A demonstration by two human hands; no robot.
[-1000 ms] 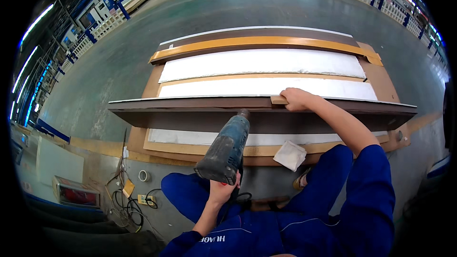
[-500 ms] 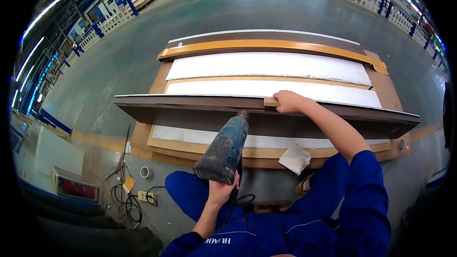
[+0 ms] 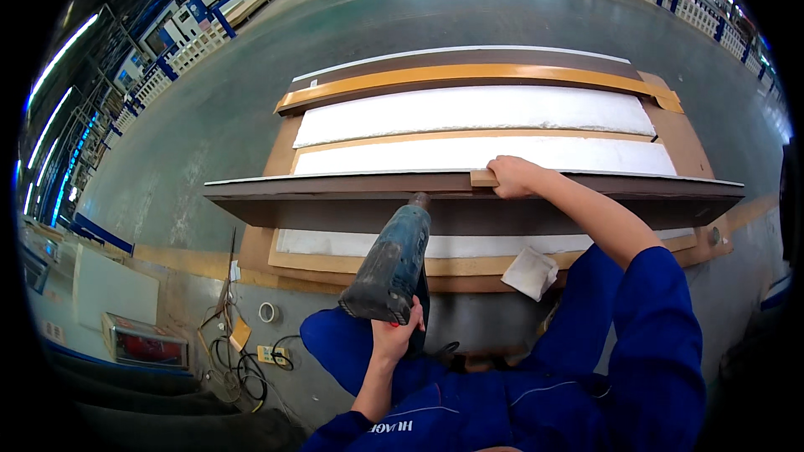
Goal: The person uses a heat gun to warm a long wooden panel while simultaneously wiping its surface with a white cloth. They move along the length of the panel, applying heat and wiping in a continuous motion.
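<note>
Nail gun [image 3: 392,261], a grey and worn tool, is in the left hand [image 3: 394,336], whose fingers are wrapped around the grip at about 6 o'clock, and its nose touches the long brown panel [image 3: 469,201] that stands on its edge across the middle. The right hand [image 3: 515,177], at about 1 o'clock from the tool, is closed over a small wood block [image 3: 483,177] and presses it on the top edge of the panel. I judge the tool is heavy and stiff, so the firm grip at the handle is the correct place. The panel looks long, thin and rigid, and it can tip if nobody steadies it from above. Behind it lie white foam strips [image 3: 473,109] in a flat frame. A folded cloth [image 3: 530,271] lies at 4 o'clock.
</note>
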